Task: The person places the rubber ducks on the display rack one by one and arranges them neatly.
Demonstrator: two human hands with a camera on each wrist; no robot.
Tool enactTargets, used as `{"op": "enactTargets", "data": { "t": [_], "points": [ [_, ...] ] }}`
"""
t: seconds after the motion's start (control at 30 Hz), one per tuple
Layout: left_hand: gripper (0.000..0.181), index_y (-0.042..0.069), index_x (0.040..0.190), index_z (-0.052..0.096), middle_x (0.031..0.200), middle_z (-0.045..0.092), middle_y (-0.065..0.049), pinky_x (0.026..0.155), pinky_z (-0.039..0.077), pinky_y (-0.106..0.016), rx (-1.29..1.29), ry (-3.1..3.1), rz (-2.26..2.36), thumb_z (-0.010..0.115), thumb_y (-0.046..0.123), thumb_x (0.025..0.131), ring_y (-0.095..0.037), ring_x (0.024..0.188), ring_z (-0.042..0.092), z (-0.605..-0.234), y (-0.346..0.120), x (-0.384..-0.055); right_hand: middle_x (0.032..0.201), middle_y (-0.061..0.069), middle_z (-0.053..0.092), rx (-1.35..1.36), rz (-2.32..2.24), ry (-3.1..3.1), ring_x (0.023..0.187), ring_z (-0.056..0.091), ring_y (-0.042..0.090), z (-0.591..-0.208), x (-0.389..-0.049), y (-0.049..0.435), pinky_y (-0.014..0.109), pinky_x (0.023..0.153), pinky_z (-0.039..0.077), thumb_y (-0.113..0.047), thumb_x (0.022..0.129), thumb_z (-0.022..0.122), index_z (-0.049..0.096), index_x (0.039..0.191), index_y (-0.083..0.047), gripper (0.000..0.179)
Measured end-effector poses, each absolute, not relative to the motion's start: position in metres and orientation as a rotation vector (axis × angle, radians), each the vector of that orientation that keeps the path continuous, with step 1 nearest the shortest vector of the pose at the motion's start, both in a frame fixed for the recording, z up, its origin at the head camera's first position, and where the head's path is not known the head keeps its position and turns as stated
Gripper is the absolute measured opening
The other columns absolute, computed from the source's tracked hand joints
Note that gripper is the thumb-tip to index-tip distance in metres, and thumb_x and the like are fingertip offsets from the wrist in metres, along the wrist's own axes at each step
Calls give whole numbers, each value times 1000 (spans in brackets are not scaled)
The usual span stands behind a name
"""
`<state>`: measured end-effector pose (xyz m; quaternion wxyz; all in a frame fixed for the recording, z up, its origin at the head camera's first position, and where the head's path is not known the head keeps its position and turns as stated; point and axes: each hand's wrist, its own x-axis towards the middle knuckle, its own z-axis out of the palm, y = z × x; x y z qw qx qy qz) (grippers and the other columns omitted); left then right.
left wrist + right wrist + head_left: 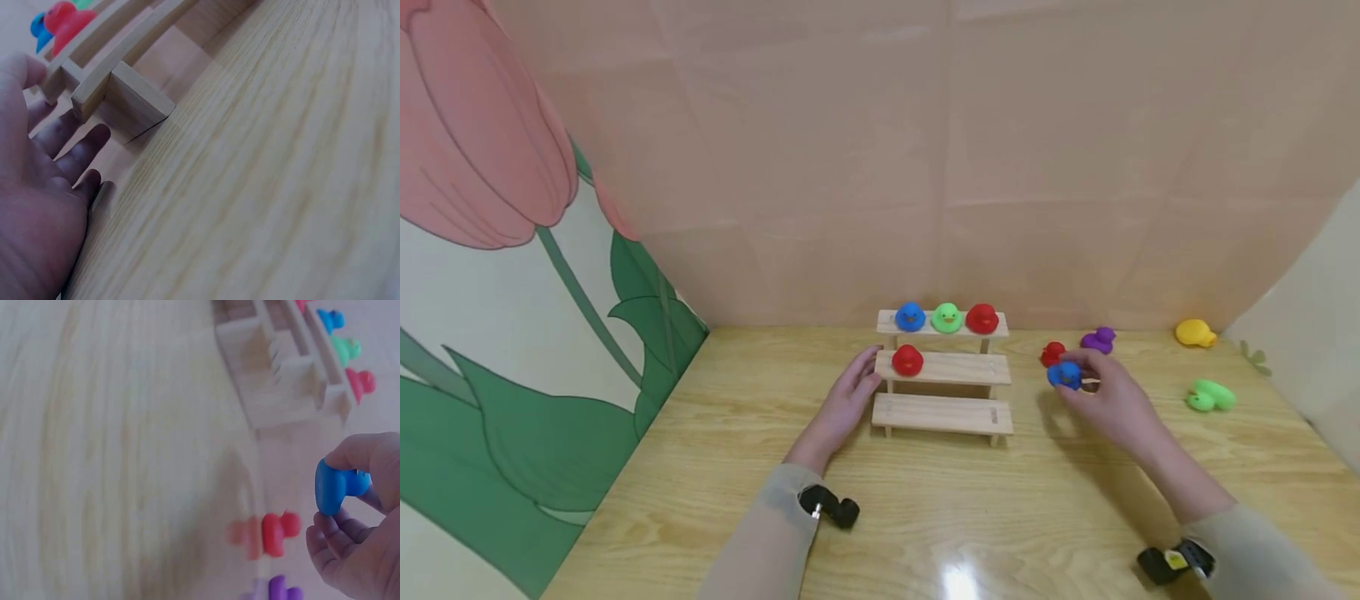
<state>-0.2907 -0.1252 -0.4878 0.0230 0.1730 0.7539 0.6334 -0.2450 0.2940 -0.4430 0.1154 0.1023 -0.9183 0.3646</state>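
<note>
My right hand pinches a blue rubber duck between thumb and fingers, raised over the table right of a three-step wooden stand. At the stand's left end, my left hand rests with loosely bent fingers by the middle step; in the left wrist view its fingertips are right at the step ends. The top step carries another blue duck, a green duck and a red duck. On the middle step's left part sits a second red duck. No duck stands on the lowest step.
Behind the held duck, a red duck and a purple duck are on the wooden table. Farther right are a yellow duck and a green duck lying on its side. A pinkish sheet hangs along the back.
</note>
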Motion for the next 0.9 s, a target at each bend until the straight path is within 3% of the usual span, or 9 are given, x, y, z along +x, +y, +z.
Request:
{"op": "enactTargets", "data": {
  "t": [0.1, 0.2, 0.3, 0.37, 0.63, 0.77, 0.9],
  "points": [
    [54, 27, 172, 40, 171, 47, -8, 131, 32, -48, 539, 2334, 1965, 49, 33, 119, -27, 158, 42, -487, -126, -290, 128, 25, 68, 327, 1098, -2638, 117, 68, 46, -434, -239, 282, 59, 100, 60, -13, 102, 81, 60, 144, 6, 51],
    [54, 27, 172, 40, 171, 47, -8, 131, 33, -48, 530, 2330, 1969, 49, 33, 119, -27, 158, 43, -487, -127, -289, 129, 24, 69, 371, 1145, -2594, 117, 68, 43, -426, -233, 271, 30, 98, 62, -11, 101, 82, 60, 144, 5, 51],
    [54, 26, 172, 40, 171, 47, -8, 131, 32, -49, 529, 2324, 1974, 50, 32, 119, -28, 158, 42, -487, -128, -289, 131, 24, 69, 401, 1189, -2573, 118, 68, 44, -419, -227, 260, 5, 92, 49, -12, 102, 82, 60, 145, 4, 51],
    [54, 26, 172, 40, 171, 47, -9, 131, 32, -49, 532, 2324, 1975, 50, 32, 119, -29, 158, 42, -487, -128, -289, 132, 24, 69, 418, 1210, -2564, 119, 69, 46, -416, -225, 254, 1, 91, 44, -13, 102, 82, 59, 146, 3, 52],
    [57, 17, 173, 37, 172, 45, -13, 132, 30, -52, 547, 2329, 1959, 50, 30, 119, -32, 159, 41, -489, -129, -290, 130, 14, 71, 541, 1245, -2487, 118, 69, 33, -408, -226, 225, 9, 100, 50, -9, 101, 82, 62, 142, -1, 46],
    [58, 15, 173, 36, 172, 45, -13, 131, 32, -50, 545, 2333, 1955, 50, 29, 119, -31, 159, 41, -489, -130, -290, 130, 9, 71, 551, 1255, -2500, 121, 67, 29, -407, -230, 210, 34, 109, 56, -10, 101, 83, 62, 144, -6, 48],
    [58, 17, 173, 36, 172, 45, -12, 131, 32, -50, 542, 2329, 1961, 51, 30, 119, -30, 159, 41, -490, -131, -290, 132, 10, 70, 536, 1275, -2550, 126, 67, 34, -407, -235, 197, 58, 110, 56, -11, 101, 82, 60, 146, -9, 50]
  ]
}}
